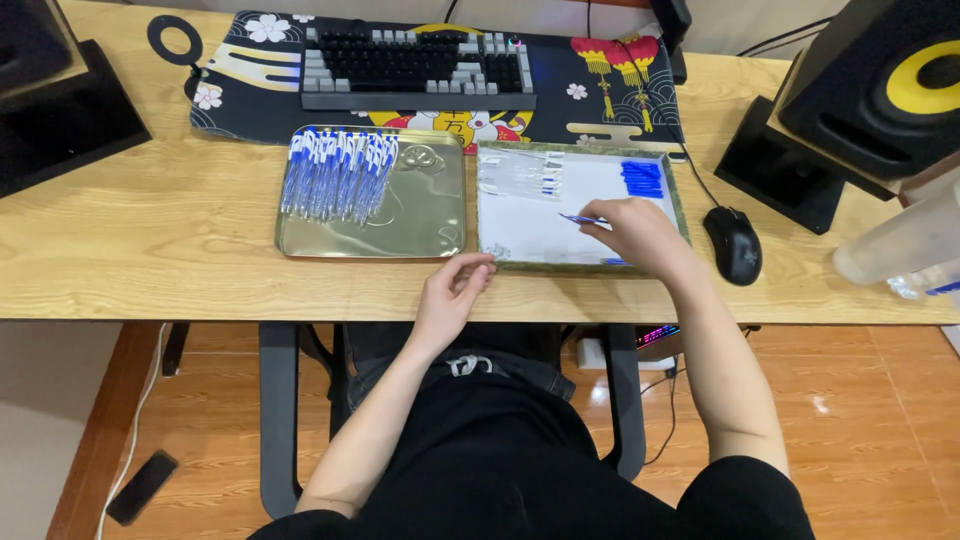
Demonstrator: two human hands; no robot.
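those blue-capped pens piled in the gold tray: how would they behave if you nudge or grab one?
The pens look slim and round, so probably light, stiff and apt to roll. They lie packed side by side, so neighbours likely shift. The gold tray looks glossy, probably slippery.

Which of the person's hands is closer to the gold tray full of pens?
The left hand. It rests at the desk edge just below the gold tray's near right corner. The right hand is further right, over the white tray, pinching a blue pen part.

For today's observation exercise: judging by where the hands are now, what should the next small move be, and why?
Probably lift the blue pen part clear of the white tray: the right hand pinches it just above the tray, while the left hand rests empty at the tray's near edge.
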